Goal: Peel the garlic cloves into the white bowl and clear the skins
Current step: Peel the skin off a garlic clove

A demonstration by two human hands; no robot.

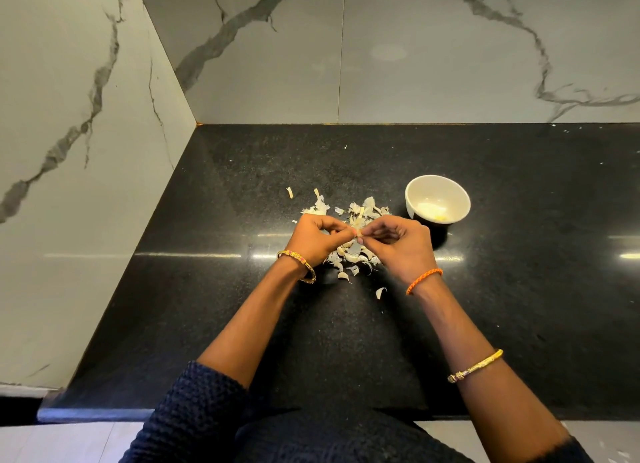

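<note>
Both hands meet over a pile of garlic skins (349, 251) on the black counter. My left hand (317, 237) and my right hand (398, 243) pinch a small garlic clove (359, 233) between their fingertips; most of the clove is hidden by the fingers. The white bowl (437, 199) stands just right of the pile, behind my right hand, with pale peeled garlic at its bottom. More skins (360, 210) lie behind the hands, and single scraps (380, 292) lie nearer me.
The black counter (207, 289) ends at marble walls on the left and at the back (415, 64). Its front edge runs close to my body. A stray skin scrap (290, 192) lies left of the pile.
</note>
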